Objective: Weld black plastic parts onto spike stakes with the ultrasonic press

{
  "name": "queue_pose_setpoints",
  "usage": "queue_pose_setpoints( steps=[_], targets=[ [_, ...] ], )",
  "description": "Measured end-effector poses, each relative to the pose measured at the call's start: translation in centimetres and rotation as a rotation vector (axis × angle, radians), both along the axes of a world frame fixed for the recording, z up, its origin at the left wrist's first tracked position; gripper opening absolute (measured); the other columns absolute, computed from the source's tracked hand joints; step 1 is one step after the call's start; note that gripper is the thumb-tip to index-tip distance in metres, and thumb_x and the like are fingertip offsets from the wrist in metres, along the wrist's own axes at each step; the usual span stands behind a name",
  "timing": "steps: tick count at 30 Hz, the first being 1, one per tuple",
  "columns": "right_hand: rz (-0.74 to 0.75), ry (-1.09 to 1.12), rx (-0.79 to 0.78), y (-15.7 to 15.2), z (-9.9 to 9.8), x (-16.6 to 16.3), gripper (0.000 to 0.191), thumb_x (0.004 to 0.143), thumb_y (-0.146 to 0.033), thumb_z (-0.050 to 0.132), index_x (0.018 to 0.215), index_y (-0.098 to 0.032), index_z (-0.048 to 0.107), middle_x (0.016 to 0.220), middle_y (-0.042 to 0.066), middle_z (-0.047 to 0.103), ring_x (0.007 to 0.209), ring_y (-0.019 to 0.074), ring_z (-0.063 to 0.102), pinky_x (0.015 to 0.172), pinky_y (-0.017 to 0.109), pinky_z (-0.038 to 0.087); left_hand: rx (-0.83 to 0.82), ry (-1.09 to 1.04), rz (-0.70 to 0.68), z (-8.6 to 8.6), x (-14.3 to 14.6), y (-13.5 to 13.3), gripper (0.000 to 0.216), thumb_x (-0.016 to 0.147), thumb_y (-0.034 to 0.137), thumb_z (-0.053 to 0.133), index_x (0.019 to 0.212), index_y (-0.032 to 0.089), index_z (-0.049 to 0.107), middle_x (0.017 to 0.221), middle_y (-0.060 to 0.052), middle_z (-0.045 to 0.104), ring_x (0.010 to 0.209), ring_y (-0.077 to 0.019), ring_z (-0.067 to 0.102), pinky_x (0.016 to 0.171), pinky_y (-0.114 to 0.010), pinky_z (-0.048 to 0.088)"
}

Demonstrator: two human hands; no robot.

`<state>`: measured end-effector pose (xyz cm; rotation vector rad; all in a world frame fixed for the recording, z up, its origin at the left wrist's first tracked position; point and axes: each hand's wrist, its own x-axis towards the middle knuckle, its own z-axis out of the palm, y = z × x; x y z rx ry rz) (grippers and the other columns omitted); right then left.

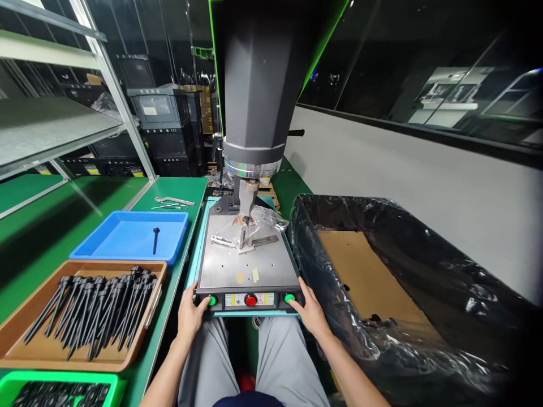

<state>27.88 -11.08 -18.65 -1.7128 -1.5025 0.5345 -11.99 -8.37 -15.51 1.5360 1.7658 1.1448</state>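
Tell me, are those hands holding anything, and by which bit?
Nothing is held. The left hand and right hand are at the ends of the front panel, each thumb on a green button.

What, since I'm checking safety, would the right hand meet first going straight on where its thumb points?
The right green button; the right hand seems to touch it, though exact contact is unclear.

Bright and crisp across the middle, lit from above. Darkens to near black at the upper right and right edge. Lies in broad shadow on the green bench [46, 243] beneath the shelf [51, 121]. Glints off the plastic liner [309, 249], gleams softly on the metal plate [229, 268]. Stretches and slants toward the margins. Softens beyond the window [373, 68].
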Motion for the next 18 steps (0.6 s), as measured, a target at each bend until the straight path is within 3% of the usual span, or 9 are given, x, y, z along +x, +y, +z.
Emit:
queue_pose_setpoints(
  steps=[8, 12, 18],
  targets=[
    [-0.032, 0.019, -0.031, -0.3, 0.2, -0.5, 0.075, 0.083, -0.044, 0.057, 0.15, -0.027, 0.029, 0.142, 0.01, 0.046, 0.129, 0.0281, 0.048, 0.105, 0.044, 0.041, -0.027, -0.084, 0.083, 0.3, 0.3, -0.3, 0.064, 0.074, 0.044, 0.068, 0.13, 0.02, 0.053, 0.128, -0.013, 0.057, 0.114, -0.0297, 0.059, 0.094, -0.046, 0.05],
    [-0.043, 0.038, -0.044, -0.3, 0.2, -0.7, 0.079, 0.082, -0.049, 0.056, 0.151, -0.024, 0.027, 0.144, 0.011, 0.043, 0.132, 0.0283, 0.045, 0.106, 0.043, 0.04, 0.07, -0.073, 0.175, 2.2, 1.4, -0.8, 0.055, 0.081, 0.042, 0.062, 0.129, 0.02, 0.054, 0.131, -0.013, 0.055, 0.118, -0.028, 0.056, 0.1, -0.045, 0.046],
    [-0.075, 0.063, -0.046, -0.2, 0.5, -1.1, 0.079, 0.08, -0.051, 0.056, 0.149, -0.022, 0.032, 0.143, 0.012, 0.046, 0.131, 0.0297, 0.046, 0.107, 0.044, 0.039, 0.045, -0.343, 0.056, 5.1, 3.8, 0.1, 0.042, 0.08, 0.037, 0.066, 0.116, 0.017, 0.061, 0.122, -0.014, 0.063, 0.112, -0.0251, 0.061, 0.099, -0.043, 0.048]
  ],
)
